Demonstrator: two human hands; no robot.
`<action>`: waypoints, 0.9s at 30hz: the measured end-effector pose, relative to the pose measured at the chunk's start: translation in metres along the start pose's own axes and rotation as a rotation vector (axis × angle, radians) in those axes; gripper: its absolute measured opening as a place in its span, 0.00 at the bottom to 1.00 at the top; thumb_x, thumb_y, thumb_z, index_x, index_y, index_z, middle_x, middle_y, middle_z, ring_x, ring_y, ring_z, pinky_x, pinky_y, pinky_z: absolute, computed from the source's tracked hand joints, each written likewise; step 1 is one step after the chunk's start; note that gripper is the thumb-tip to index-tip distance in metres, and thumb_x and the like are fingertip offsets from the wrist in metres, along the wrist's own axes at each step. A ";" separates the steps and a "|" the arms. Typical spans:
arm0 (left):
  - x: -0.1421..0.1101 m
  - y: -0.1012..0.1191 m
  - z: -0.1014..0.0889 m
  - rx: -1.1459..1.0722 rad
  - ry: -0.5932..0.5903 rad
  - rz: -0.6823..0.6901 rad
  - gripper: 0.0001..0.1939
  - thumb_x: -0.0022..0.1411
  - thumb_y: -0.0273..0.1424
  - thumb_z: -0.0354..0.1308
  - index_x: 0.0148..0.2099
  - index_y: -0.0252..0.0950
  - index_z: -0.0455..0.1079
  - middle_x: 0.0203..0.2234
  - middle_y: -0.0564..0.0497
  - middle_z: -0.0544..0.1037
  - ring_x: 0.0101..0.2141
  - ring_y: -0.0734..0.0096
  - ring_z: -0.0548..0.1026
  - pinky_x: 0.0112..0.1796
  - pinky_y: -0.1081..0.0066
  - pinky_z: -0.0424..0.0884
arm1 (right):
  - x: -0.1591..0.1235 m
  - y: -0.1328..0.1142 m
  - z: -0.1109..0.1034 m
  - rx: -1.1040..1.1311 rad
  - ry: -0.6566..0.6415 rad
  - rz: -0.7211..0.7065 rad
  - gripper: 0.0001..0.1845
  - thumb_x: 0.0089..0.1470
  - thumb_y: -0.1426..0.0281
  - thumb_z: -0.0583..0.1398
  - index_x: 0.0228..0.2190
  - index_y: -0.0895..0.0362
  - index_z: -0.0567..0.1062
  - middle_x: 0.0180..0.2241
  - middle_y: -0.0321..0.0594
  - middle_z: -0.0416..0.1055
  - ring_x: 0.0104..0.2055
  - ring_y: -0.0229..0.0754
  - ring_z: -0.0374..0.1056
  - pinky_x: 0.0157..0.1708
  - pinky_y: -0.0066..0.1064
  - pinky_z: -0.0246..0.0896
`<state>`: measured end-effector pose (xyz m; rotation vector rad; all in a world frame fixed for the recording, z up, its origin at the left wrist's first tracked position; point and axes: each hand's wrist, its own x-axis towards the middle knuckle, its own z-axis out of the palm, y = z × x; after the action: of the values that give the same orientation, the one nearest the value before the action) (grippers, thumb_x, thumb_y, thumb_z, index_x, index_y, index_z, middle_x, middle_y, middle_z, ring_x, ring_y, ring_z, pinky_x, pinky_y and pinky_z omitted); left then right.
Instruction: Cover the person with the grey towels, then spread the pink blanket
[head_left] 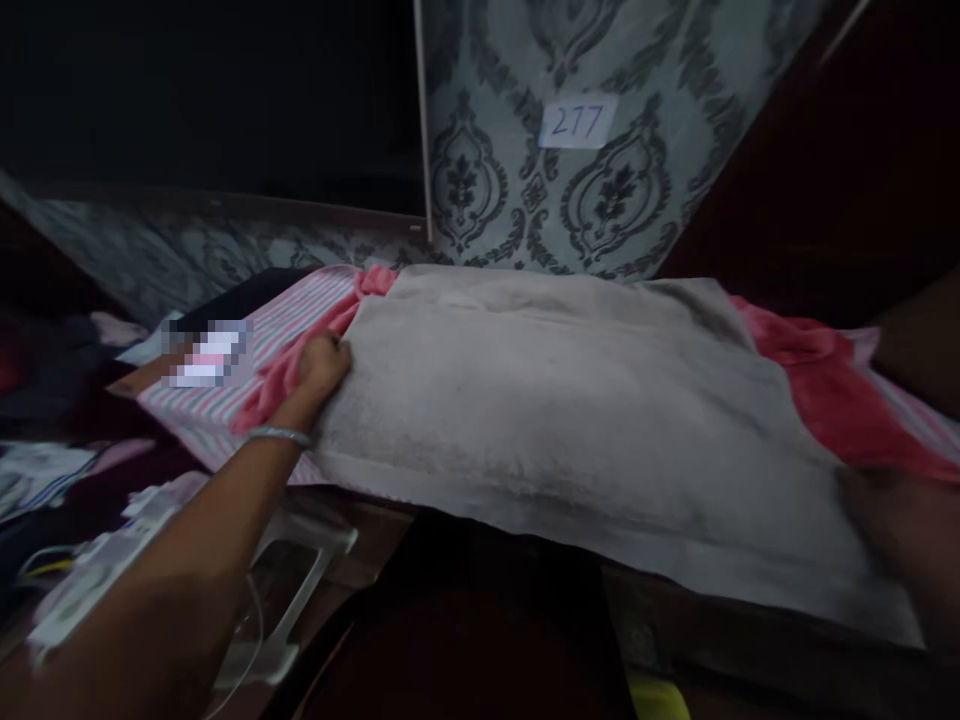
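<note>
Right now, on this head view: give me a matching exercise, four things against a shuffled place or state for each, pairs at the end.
Things:
1. grey cloth
2. left hand
3. pink-red fabric
4. numbered card

Place or state:
A. on the patterned wall
B. spread wide across the middle of the view
C. showing past both the left and right sides of the grey cloth
D. closed in a fist at the grey cloth's left edge

Pairs: 1-B, 2-D, 3-C, 4-A
</note>
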<state>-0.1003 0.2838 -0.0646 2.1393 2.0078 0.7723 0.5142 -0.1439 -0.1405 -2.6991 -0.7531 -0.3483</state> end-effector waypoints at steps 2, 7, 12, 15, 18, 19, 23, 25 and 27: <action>-0.002 0.012 0.000 -0.020 0.105 0.095 0.18 0.61 0.34 0.52 0.51 0.34 0.71 0.42 0.39 0.78 0.45 0.50 0.75 0.46 0.55 0.72 | -0.010 -0.036 -0.013 0.020 0.103 -0.047 0.25 0.48 0.55 0.51 0.39 0.52 0.79 0.36 0.66 0.74 0.42 0.70 0.71 0.37 0.58 0.63; -0.031 0.093 0.023 -0.162 -0.168 0.773 0.11 0.64 0.33 0.48 0.41 0.40 0.71 0.38 0.45 0.77 0.43 0.58 0.75 0.46 0.60 0.72 | -0.038 -0.172 -0.021 0.415 0.083 -0.668 0.16 0.55 0.62 0.53 0.38 0.53 0.77 0.41 0.51 0.76 0.47 0.57 0.71 0.52 0.52 0.65; -0.072 0.163 0.063 -0.197 -0.420 1.178 0.08 0.65 0.30 0.50 0.40 0.39 0.70 0.37 0.47 0.76 0.39 0.63 0.73 0.41 0.64 0.70 | -0.065 -0.275 0.006 0.527 -0.172 -1.002 0.11 0.59 0.72 0.55 0.40 0.52 0.76 0.41 0.46 0.74 0.46 0.51 0.69 0.48 0.45 0.67; -0.085 0.166 0.083 -0.161 -0.327 1.162 0.08 0.66 0.29 0.50 0.43 0.38 0.71 0.39 0.45 0.74 0.41 0.61 0.71 0.42 0.62 0.68 | -0.076 -0.286 0.024 0.517 -0.185 -0.977 0.09 0.61 0.72 0.55 0.40 0.53 0.75 0.41 0.44 0.73 0.45 0.49 0.67 0.46 0.43 0.66; -0.090 0.159 0.091 -0.138 -0.241 1.098 0.12 0.66 0.28 0.51 0.49 0.37 0.71 0.43 0.44 0.73 0.45 0.57 0.69 0.46 0.57 0.67 | -0.082 -0.280 0.034 0.549 -0.155 -0.925 0.11 0.63 0.74 0.53 0.43 0.55 0.74 0.44 0.45 0.71 0.47 0.48 0.66 0.48 0.41 0.65; -0.091 0.158 0.091 -0.132 -0.224 1.085 0.14 0.66 0.29 0.52 0.52 0.37 0.71 0.46 0.43 0.73 0.47 0.56 0.68 0.47 0.55 0.66 | -0.083 -0.279 0.035 0.541 -0.149 -0.919 0.11 0.63 0.75 0.53 0.43 0.55 0.74 0.44 0.45 0.71 0.48 0.48 0.66 0.49 0.42 0.65; -0.091 0.159 0.086 -0.110 -0.218 1.066 0.19 0.64 0.29 0.54 0.57 0.38 0.70 0.52 0.41 0.72 0.52 0.53 0.67 0.51 0.51 0.66 | -0.083 -0.283 0.029 0.422 -0.165 -0.909 0.12 0.63 0.75 0.54 0.44 0.55 0.74 0.46 0.46 0.71 0.49 0.50 0.65 0.49 0.42 0.63; -0.092 0.160 0.087 -0.094 -0.230 1.077 0.20 0.65 0.28 0.54 0.59 0.38 0.70 0.55 0.41 0.72 0.54 0.53 0.67 0.54 0.51 0.65 | -0.081 -0.292 0.024 0.348 -0.185 -0.917 0.12 0.64 0.75 0.54 0.43 0.55 0.75 0.45 0.46 0.71 0.48 0.49 0.65 0.48 0.41 0.63; -0.092 0.159 0.090 -0.065 -0.238 1.083 0.23 0.65 0.28 0.53 0.62 0.39 0.68 0.59 0.42 0.70 0.59 0.53 0.66 0.60 0.49 0.61 | -0.075 -0.304 0.020 0.286 -0.197 -0.939 0.11 0.64 0.74 0.54 0.43 0.55 0.76 0.44 0.46 0.72 0.48 0.49 0.65 0.48 0.39 0.62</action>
<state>0.0825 0.1997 -0.1033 3.0103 0.5783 0.5752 0.2915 0.0753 -0.1112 -1.9675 -1.9334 -0.1489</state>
